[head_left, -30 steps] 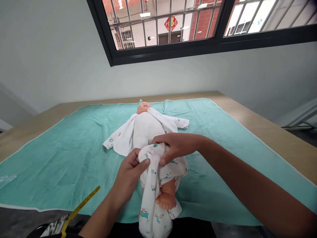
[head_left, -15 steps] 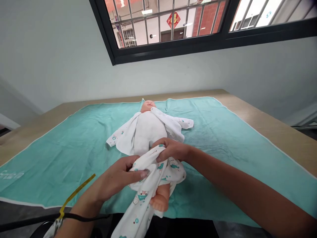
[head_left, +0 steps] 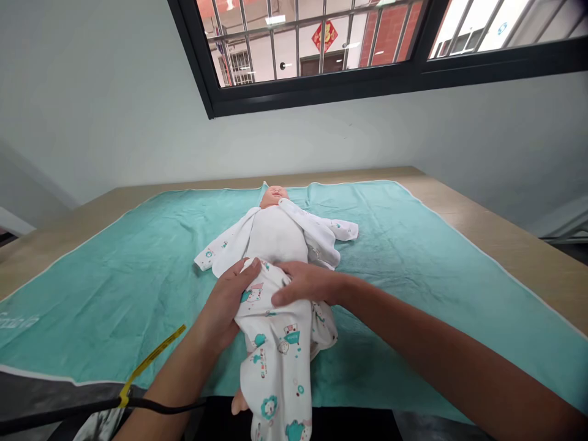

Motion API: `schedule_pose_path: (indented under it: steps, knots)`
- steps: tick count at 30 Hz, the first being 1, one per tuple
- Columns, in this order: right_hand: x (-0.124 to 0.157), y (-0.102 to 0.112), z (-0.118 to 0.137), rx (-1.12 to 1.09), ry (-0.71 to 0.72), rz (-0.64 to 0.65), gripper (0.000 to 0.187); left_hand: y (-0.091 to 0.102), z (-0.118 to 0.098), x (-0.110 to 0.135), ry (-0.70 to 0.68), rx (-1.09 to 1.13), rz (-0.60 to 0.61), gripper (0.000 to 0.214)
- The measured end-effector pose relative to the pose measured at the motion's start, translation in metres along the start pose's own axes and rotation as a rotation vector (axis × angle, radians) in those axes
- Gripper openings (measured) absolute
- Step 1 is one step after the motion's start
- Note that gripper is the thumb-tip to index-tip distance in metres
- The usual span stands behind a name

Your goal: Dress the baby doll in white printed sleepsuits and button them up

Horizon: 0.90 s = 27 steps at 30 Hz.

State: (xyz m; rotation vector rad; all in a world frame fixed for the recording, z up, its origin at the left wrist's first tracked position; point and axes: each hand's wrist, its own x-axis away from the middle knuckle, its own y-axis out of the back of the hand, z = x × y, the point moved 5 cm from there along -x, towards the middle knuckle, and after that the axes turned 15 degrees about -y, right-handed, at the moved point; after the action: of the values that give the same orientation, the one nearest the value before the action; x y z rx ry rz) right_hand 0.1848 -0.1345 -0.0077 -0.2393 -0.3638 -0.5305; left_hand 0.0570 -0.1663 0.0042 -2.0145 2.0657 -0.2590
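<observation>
A baby doll (head_left: 278, 236) lies on its back on a teal blanket (head_left: 138, 275), head toward the wall. Its open white jacket (head_left: 316, 236) has both sleeves spread to the sides. White printed baby pants (head_left: 280, 349) lie over its lower body, one leg hanging past the blanket's near edge. My left hand (head_left: 232, 297) grips the pants' upper left edge, thumb on top. On the other side, my right hand (head_left: 305, 285) is closed on the upper cloth, some fingertips hidden. A bare doll foot (head_left: 239, 402) shows at lower left; the other foot is hidden.
The blanket covers most of a wooden table (head_left: 496, 226) against a grey-white wall. Above is a dark-framed window (head_left: 312, 89) with bars outside. A black cable (head_left: 92, 404) with a yellow tie (head_left: 151, 361) runs by my left forearm.
The bunched pants are now spread flatter over the doll's legs, their upper edge nearer its belly. My left hand has moved up and left. The foot between the cloth folds is now covered.
</observation>
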Motion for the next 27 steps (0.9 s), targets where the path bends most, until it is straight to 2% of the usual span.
schedule_pose_path:
  steps: [2,3,6,8,9,10,12,14,16,18,20,22,24,27]
  knots:
    - [0.0,0.0,-0.003,0.141,-0.081,-0.041,0.045,0.006,-0.002,0.002,0.012,-0.074,0.033,0.027]
    - [0.0,0.001,-0.003,0.141,-0.074,-0.093,0.041,0.007,-0.003,0.004,0.033,-0.114,0.081,0.028]
    - [0.003,0.007,0.002,-0.038,0.08,-0.29,0.032,0.004,-0.003,0.017,0.129,-0.226,0.369,0.033]
    - [0.004,0.006,0.005,-0.124,0.151,-0.326,0.031,0.002,-0.002,0.026,0.174,-0.281,0.509,0.033]
    - [0.003,0.005,0.005,-0.142,0.161,-0.317,0.032,0.002,-0.002,0.029,0.177,-0.279,0.508,0.032]
    - [0.003,0.004,0.006,-0.148,0.159,-0.308,0.033,0.003,-0.002,0.03,0.162,-0.252,0.452,0.032]
    - [0.003,0.004,0.007,-0.093,0.141,-0.312,0.036,0.006,-0.003,0.029,0.096,-0.136,0.251,0.035]
    - [0.004,0.002,0.01,0.071,0.111,-0.305,0.04,0.006,0.0,0.029,0.049,0.006,0.082,0.041]
    - [0.005,-0.003,0.013,0.289,0.074,-0.261,0.045,0.004,0.005,0.029,0.058,0.097,0.008,0.047]
    - [0.007,-0.007,0.015,0.442,0.019,-0.196,0.045,0.003,0.01,0.029,0.074,0.111,-0.006,0.051]
    - [0.008,-0.006,0.019,0.472,-0.024,-0.15,0.041,0.005,0.012,0.029,0.063,0.059,0.004,0.052]
    - [0.006,-0.001,0.025,0.408,-0.008,-0.122,0.039,0.009,0.012,0.029,0.03,-0.007,0.038,0.051]
    - [0.001,0.004,0.03,0.298,0.04,-0.082,0.039,0.011,0.011,0.03,-0.009,-0.043,0.121,0.053]
    - [-0.011,0.006,0.03,0.073,0.079,0.046,0.036,0.01,0.011,0.034,-0.02,-0.068,0.223,0.06]
